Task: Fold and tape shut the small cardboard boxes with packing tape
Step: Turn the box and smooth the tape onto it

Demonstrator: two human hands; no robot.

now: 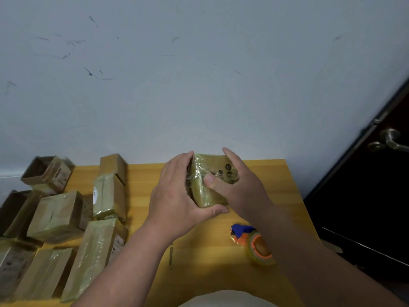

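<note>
Item: small brown cardboard box [210, 187], wrapped in glossy clear packing tape that wrinkles and catches light; dark printed marks show on its upper right face.
Location: you hold it above the middle of the yellow wooden worktop [272, 196], near the pale scuffed wall [199, 85].
Left hands entry: your left hand [177, 193] cups the box's left side, fingers over the top edge, thumb curled under the near corner.
Right hands entry: your right hand [239, 185] grips the right side, thumb pressed flat on the taped front face.
Tool: orange and blue tape dispenser [254, 242] lies on the worktop, partly behind your right forearm.
Stock: taped brown boxes [66, 218] crowd the left of the worktop.
</note>
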